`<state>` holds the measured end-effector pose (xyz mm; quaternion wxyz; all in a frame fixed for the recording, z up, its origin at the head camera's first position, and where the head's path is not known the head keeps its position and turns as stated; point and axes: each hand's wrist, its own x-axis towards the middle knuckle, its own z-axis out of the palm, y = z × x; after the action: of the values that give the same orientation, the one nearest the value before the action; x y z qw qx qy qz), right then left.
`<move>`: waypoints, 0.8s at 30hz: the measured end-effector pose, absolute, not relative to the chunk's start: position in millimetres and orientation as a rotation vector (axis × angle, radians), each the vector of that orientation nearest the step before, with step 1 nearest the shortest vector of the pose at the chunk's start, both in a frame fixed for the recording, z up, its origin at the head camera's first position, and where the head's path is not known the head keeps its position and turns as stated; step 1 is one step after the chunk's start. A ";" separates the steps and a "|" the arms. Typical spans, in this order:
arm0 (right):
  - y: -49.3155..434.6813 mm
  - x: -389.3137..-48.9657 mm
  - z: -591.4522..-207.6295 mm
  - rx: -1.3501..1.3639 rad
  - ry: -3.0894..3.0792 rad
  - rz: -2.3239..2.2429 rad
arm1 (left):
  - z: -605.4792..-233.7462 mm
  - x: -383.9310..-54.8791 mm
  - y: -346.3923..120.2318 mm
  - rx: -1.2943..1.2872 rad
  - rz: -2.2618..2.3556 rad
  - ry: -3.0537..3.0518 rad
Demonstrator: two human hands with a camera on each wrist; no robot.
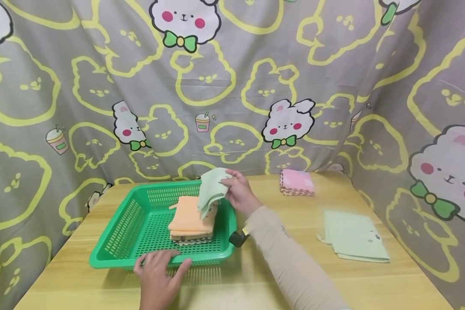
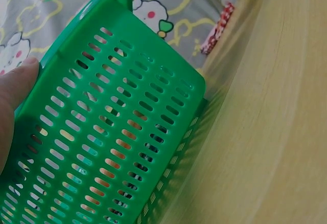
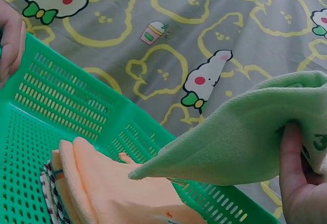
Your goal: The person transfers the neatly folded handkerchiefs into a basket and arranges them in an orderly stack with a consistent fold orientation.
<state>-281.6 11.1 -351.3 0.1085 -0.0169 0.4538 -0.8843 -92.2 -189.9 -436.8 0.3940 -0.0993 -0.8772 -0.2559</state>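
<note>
My right hand (image 1: 242, 193) pinches a folded pale green towel (image 1: 213, 185) over the right part of a green plastic basket (image 1: 97, 254). Its loose end hangs down toward a folded orange towel (image 1: 190, 215) inside the basket, which lies on checked-edged cloths. In the right wrist view the thumb presses into the green towel (image 3: 240, 137), above the orange towel (image 3: 117, 183). At the basket's near rim, my left hand (image 1: 159, 273) holds on, fingers over the edge; its thumb (image 2: 23, 83) shows against the outside in the left wrist view.
Another pale green folded towel (image 1: 356, 237) lies on the wooden table (image 1: 294, 275) at the right. Farther back sits a stack of pink cloths (image 1: 296, 183) with scalloped edges. A patterned grey curtain (image 1: 224, 86) hangs behind the table and along its sides.
</note>
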 end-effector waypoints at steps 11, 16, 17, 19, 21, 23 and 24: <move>3.1 -277.3 -351.2 -0.022 1.324 -2.596 | -437.0 -91.8 -191.1 -0.266 -0.637 -2.222; -3.1 -277.8 -351.4 0.010 1.295 -2.609 | -437.5 -92.3 -190.9 -0.274 -0.644 -2.211; -4.6 -277.8 -351.6 0.019 1.289 -2.608 | -437.6 -92.4 -190.8 -0.275 -0.646 -2.210; -7.8 -278.0 -352.1 0.028 1.271 -2.606 | -437.8 -92.4 -190.6 -0.275 -0.647 -2.208; -11.5 -278.0 -352.1 0.028 1.252 -2.604 | -437.8 -92.3 -190.6 -0.273 -0.647 -2.208; -15.8 -277.7 -352.1 0.032 1.238 -2.603 | -437.6 -92.3 -190.5 -0.272 -0.645 -2.208; -18.0 -277.5 -352.1 0.041 1.226 -2.607 | -437.5 -92.3 -190.5 -0.271 -0.645 -2.207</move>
<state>-277.5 -18.0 -352.1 0.1297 0.0141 0.4218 -0.8973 -92.3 -190.5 -437.5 0.4013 -0.1071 -0.8731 -0.2552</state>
